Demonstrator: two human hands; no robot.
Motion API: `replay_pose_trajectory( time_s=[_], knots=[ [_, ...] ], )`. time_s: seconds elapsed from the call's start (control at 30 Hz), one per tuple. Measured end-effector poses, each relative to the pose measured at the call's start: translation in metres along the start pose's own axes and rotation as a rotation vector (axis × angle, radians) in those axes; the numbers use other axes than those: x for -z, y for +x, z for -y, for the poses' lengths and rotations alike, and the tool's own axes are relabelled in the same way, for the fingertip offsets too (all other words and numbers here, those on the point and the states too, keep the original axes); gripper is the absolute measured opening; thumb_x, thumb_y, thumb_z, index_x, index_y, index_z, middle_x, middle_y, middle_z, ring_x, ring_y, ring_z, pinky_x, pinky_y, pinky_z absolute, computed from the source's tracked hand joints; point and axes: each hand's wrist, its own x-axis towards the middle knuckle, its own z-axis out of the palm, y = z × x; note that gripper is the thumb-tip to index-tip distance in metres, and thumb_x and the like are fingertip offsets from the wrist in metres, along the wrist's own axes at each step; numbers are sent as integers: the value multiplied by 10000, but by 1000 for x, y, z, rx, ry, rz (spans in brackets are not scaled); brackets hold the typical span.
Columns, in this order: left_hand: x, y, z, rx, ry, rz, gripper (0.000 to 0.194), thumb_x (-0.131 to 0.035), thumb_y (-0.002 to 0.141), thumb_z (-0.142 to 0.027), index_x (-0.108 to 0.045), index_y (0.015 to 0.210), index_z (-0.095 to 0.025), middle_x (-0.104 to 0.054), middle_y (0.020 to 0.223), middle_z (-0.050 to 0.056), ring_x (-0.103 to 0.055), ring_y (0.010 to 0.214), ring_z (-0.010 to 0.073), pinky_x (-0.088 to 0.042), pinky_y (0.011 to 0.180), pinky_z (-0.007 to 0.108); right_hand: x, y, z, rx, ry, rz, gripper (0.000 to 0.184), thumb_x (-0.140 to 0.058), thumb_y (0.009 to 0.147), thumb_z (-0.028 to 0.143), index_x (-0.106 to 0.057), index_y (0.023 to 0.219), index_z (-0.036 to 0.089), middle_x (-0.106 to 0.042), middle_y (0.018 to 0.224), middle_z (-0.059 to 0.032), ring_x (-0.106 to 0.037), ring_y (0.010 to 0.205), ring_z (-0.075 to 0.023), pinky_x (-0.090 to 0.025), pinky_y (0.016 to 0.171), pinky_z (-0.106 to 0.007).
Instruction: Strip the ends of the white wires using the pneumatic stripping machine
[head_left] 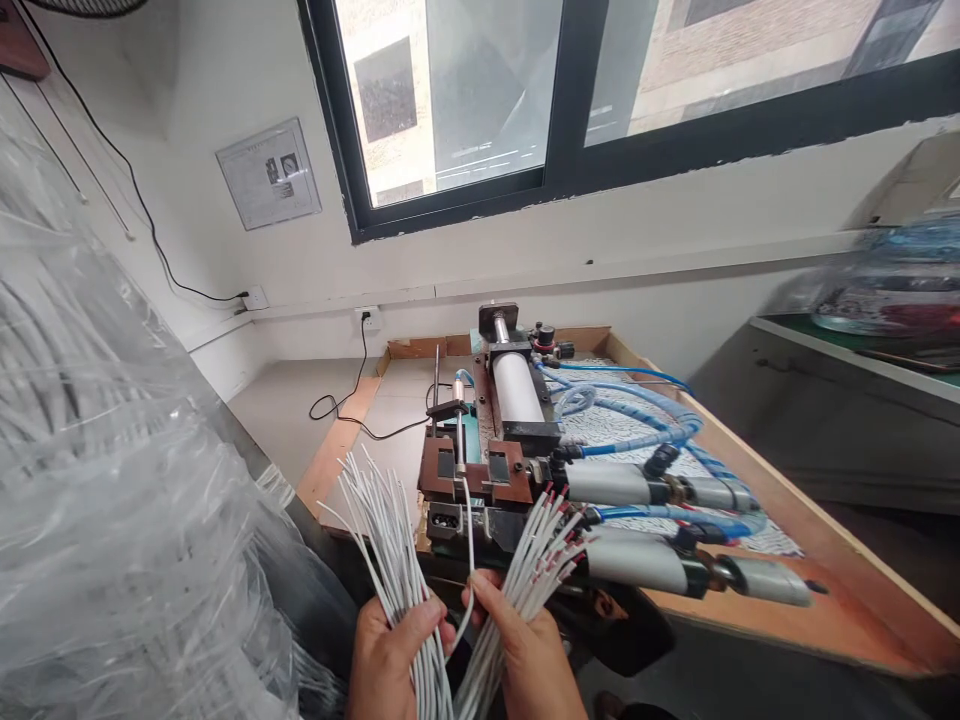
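Note:
My left hand (397, 650) is closed round a bundle of thin white cables (386, 545) whose ends fan upward. In my right hand (521, 640) is a second bundle of white cables (532, 560), many tipped dark red. Thumb and forefinger of that hand also pinch a single white cable (470, 540), which runs up to the brown jaw block (472, 468) of a pneumatic machine (517, 390). Its upper end meets the block; whether it is clamped there I cannot tell. The lower ends of both bundles leave the bottom of the view.
Air cylinders (637, 562) stick out rightward from the machine, with blue hoses (637, 410) curling behind them. A wooden rim (780, 520) borders the bench. Plastic-wrapped stock (135, 500) fills the left side. At right is a shelf (862, 350) holding a clear plastic package (885, 285).

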Motion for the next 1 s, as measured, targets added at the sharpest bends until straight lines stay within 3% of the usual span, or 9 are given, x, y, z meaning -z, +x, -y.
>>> replay_pose_trajectory(
  time_s=[0.2, 0.4, 0.63, 0.83, 1.0],
  knots=[
    [-5, -1, -3, 25, -30, 18, 204, -724, 495, -256, -628, 620, -127, -644, 496, 13, -544, 393, 134, -434, 417, 259, -2, 8, 5, -44, 70, 34, 222, -682, 572, 331, -567, 525, 147, -494, 462, 36, -412, 462, -114, -339, 480, -248],
    [-8, -2, -2, 20, -25, 35, 168, -718, 493, -231, -618, 597, -146, -606, 402, -20, -513, 350, 117, -411, 407, 236, -2, 12, 4, -87, 143, 111, 216, -655, 602, 297, -528, 501, 155, -458, 446, 45, -391, 430, -104, -329, 437, -239],
    [-7, -3, 0, -23, 1, -4, 168, -725, 430, -219, -623, 544, -149, -579, 340, -19, -476, 316, 113, -350, 370, 225, -3, 12, 2, -91, 132, 138, 229, -652, 619, 303, -538, 497, 147, -489, 471, 35, -422, 466, -108, -353, 494, -239],
    [6, 0, 7, -41, 138, 87, 164, -720, 425, -261, -626, 503, -151, -574, 313, 5, -467, 309, 127, -337, 376, 246, -11, -1, 11, -197, 129, 259, 279, -672, 585, 396, -622, 656, 131, -543, 495, 11, -461, 446, -122, -339, 432, -234],
    [12, 2, 12, 20, 180, 74, 218, -742, 421, -293, -622, 523, -142, -585, 320, 17, -496, 319, 139, -347, 367, 240, 1, 3, -11, -182, 123, 152, 338, -709, 506, 438, -625, 680, 161, -536, 459, 24, -448, 378, -123, -336, 411, -256]
  ],
)
